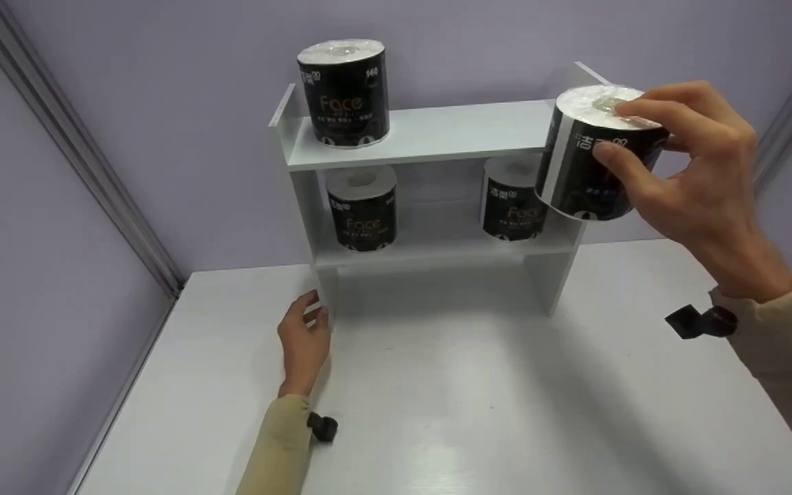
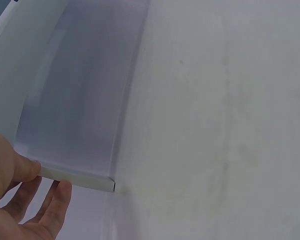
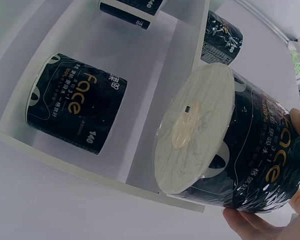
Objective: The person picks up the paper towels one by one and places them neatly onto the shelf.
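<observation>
My right hand [image 1: 705, 165] grips a black-wrapped toilet paper roll [image 1: 595, 172] in the air at the shelf's right end. Its thumb lies on the label and the fingers reach over the white top. In the right wrist view, the held roll [image 3: 195, 130] shows its white bottom under clear film. Low on the left, my left hand [image 1: 305, 347] holds the foot of the white shelf's side panel [image 1: 327, 289]. Thumb and fingers pinch the edge of that panel [image 2: 85, 180] in the left wrist view.
One matching roll [image 1: 344, 103] stands on the top board's left end. On the middle board are a left roll [image 1: 363, 216] and a right roll [image 1: 509, 206], partly behind the held one. The shelf stands on a white table [image 1: 423, 399] near a pale wall [image 1: 231, 137].
</observation>
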`<state>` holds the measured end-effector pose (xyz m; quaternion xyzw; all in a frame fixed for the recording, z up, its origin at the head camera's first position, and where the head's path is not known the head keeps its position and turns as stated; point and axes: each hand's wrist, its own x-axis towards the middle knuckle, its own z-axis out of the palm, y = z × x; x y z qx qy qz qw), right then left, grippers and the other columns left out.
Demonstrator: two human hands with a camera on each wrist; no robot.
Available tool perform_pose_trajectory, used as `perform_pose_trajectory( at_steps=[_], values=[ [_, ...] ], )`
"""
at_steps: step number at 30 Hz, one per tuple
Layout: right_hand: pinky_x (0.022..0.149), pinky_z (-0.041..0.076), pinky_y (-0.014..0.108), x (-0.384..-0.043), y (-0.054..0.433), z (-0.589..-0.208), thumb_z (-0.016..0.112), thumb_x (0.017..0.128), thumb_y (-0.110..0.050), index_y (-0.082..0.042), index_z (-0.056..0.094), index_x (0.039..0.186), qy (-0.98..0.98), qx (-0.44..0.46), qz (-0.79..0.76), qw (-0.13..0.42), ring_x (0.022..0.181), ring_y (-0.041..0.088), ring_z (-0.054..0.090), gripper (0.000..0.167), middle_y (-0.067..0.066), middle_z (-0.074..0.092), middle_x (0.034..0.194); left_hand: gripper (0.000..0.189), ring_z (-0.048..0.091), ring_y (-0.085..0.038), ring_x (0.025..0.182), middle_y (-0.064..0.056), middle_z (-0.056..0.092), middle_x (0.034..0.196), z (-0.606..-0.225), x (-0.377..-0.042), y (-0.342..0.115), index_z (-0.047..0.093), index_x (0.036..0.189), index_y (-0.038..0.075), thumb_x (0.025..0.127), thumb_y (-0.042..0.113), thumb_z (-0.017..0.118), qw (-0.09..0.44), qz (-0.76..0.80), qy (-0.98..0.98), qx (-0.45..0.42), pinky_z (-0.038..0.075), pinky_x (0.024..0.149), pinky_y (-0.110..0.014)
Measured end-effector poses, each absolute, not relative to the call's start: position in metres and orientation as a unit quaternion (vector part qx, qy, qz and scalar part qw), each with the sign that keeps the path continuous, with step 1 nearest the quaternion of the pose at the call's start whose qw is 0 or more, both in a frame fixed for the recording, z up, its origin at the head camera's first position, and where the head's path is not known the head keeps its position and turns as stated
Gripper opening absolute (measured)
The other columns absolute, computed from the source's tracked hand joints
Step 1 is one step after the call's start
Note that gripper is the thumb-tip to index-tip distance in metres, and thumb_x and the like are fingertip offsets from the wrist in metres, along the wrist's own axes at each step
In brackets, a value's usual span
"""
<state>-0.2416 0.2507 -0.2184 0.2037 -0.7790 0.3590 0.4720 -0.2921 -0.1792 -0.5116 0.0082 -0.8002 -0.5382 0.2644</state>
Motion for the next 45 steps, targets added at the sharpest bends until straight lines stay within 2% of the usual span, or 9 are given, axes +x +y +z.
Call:
perform_pose_trajectory(
  at_steps=[17, 26, 34, 45],
  values=[
    [0.081, 0.051, 0.005, -0.241, 0.241, -0.201, 0.086, 0.084, -0.012, -0.002, 0.082, 0.114, -0.785, 0.184, 0.373, 0.458, 0.106, 0.000, 0.060, 0.032, -0.024, 0.059, 0.108, 0.036, 0.071, -0.039, 0.118, -0.022, 0.067, 0.137, -0.511, -0.291, -0.178, 0.063, 0.140, -0.004, 0.104, -0.003, 0.063, 0.254, -0.546, -0.798, 0.017, 0.062, 0.099, -0.048],
    [0.077, 0.052, 0.006, -0.253, 0.251, -0.201, 0.086, 0.084, -0.012, -0.006, 0.083, 0.114, -0.779, 0.219, 0.346, 0.475, 0.103, 0.002, 0.062, 0.030, -0.032, 0.059, 0.110, 0.038, 0.069, -0.037, 0.122, -0.021, 0.064, 0.141, -0.511, -0.290, -0.179, 0.060, 0.143, -0.004, 0.106, 0.001, 0.062, 0.244, -0.554, -0.796, 0.007, 0.062, 0.101, -0.046],
    [0.079, 0.051, 0.006, -0.247, 0.241, -0.195, 0.085, 0.084, -0.012, -0.002, 0.082, 0.113, -0.784, 0.192, 0.371, 0.459, 0.104, 0.000, 0.060, 0.031, -0.024, 0.060, 0.108, 0.037, 0.070, -0.038, 0.121, -0.022, 0.065, 0.140, -0.508, -0.289, -0.180, 0.061, 0.142, -0.004, 0.105, 0.001, 0.063, 0.248, -0.549, -0.798, 0.009, 0.062, 0.101, -0.047],
    [0.078, 0.051, 0.005, -0.245, 0.236, -0.189, 0.084, 0.085, -0.013, -0.001, 0.082, 0.112, -0.784, 0.188, 0.376, 0.456, 0.104, 0.000, 0.059, 0.030, -0.023, 0.059, 0.108, 0.037, 0.069, -0.036, 0.121, -0.022, 0.065, 0.140, -0.508, -0.290, -0.179, 0.061, 0.142, -0.004, 0.105, 0.000, 0.061, 0.244, -0.555, -0.795, 0.006, 0.061, 0.101, -0.047]
  ],
)
